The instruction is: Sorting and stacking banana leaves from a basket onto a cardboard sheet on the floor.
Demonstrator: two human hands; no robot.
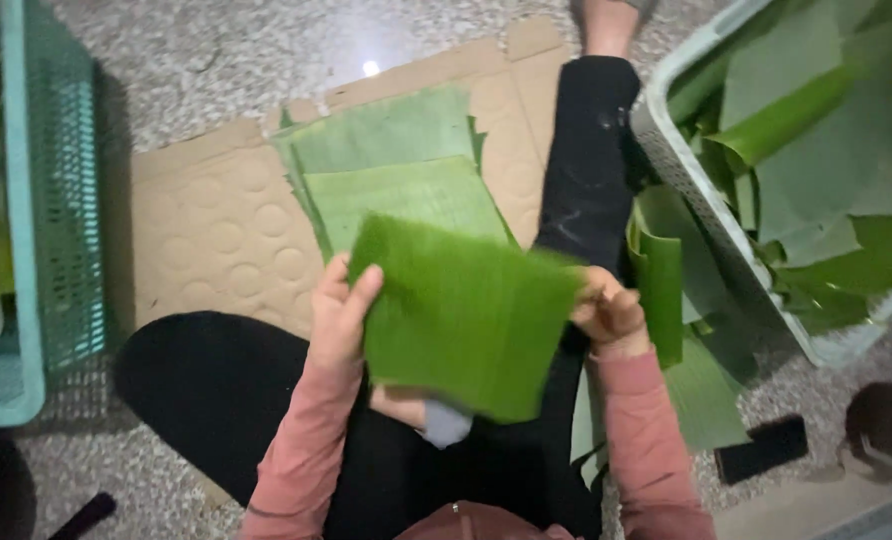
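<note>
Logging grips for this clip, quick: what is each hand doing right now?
Left hand: closed on the left edge of the cut green leaf piece.
Right hand: closed on the same leaf piece's right edge.

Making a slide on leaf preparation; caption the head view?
Both hands, left hand and right hand, hold a cut green leaf piece above stacked leaves on cardboard.

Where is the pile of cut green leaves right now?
In the head view, the leaf pile lies on the cardboard sheet on the floor, mid-frame, just beyond the leaf piece held by both hands.
</note>
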